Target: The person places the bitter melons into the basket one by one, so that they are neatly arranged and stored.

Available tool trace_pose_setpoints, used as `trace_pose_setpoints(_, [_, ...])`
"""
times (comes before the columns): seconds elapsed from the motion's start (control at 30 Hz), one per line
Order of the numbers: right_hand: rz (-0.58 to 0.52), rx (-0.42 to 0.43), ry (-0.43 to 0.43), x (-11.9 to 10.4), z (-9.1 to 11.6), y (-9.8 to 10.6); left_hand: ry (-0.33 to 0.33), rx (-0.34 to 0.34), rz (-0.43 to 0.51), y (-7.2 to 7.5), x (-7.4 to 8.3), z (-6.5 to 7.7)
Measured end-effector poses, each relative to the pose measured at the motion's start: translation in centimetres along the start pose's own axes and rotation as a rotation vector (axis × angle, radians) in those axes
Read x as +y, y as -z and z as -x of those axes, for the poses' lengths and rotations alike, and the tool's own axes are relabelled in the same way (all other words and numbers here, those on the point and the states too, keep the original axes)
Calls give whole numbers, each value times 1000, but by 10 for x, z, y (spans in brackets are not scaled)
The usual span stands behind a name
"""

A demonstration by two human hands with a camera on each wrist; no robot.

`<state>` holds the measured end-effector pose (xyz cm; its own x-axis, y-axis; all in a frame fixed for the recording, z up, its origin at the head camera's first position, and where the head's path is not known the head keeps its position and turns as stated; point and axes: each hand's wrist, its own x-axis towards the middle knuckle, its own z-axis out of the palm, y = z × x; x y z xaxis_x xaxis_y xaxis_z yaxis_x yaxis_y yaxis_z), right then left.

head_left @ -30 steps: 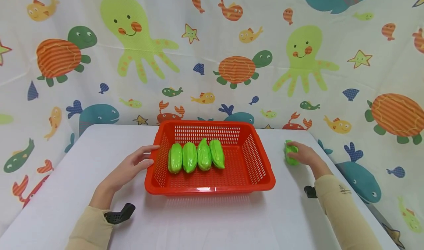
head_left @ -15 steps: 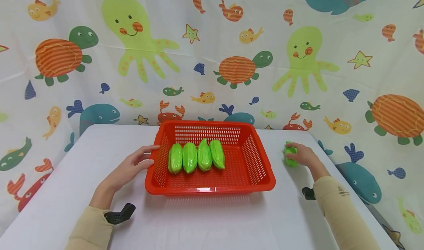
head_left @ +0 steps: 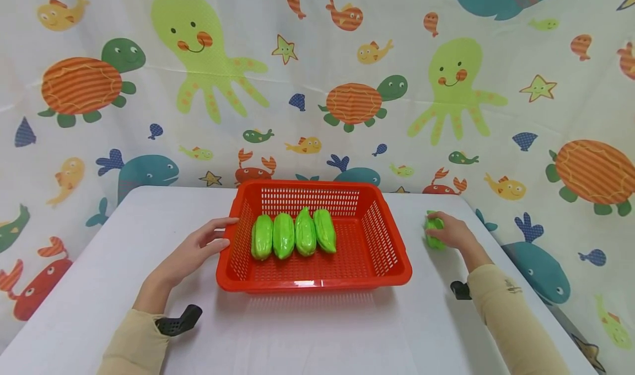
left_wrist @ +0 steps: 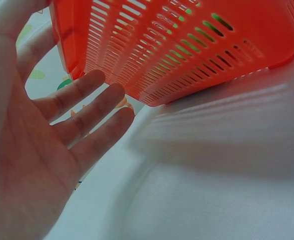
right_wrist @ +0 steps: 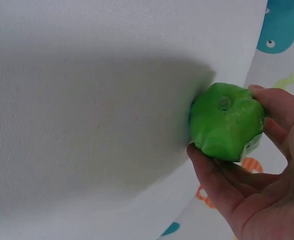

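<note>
A red plastic basket (head_left: pixel 317 283) stands mid-table with several shiny green ridged gourds (head_left: pixel 305 231) side by side in its left half. My left hand (head_left: pixel 200 248) is at the basket's left side, its fingertips touching the rim. In the left wrist view the fingers of this hand (left_wrist: pixel 41 140) are spread and fairly straight, with nothing in the palm. To the right of the basket, my right hand (head_left: pixel 453 232) grips another green gourd (head_left: pixel 434 230). The right wrist view shows the end of this gourd (right_wrist: pixel 227 122) between thumb and fingers, close to the white surface.
The white table (head_left: pixel 317 336) ends at a curtain (head_left: pixel 317 49) printed with sea animals, which hangs behind it and along the sides. Black straps with a camera piece (head_left: pixel 179 321) sit on the wrists. The basket's right half shows its bare floor (head_left: pixel 354 253).
The right forearm has shifted slightly left, while the right hand keeps its grip on the gourd in nearly the same place. The left hand and the basket stay still.
</note>
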<state>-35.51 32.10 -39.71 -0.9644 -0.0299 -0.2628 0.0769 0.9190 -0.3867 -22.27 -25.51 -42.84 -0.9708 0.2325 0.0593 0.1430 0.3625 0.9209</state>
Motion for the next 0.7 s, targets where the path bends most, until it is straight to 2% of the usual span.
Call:
trace_pose_setpoints(0.17, [-39, 3, 2, -2, -1, -1, 6, -2, 11, -1, 0, 0])
trace_pose_setpoints(0.33, [-74, 37, 41, -9, 0, 1, -1, 0, 13, -1, 0, 0])
trace_pose_setpoints(0.5, [-123, 90, 94, -29, 9, 8, 0, 2, 6, -1, 1, 1])
trace_pose_setpoints(0.7, [-154, 185, 202, -58, 23, 11, 4, 1, 0, 0, 0, 1])
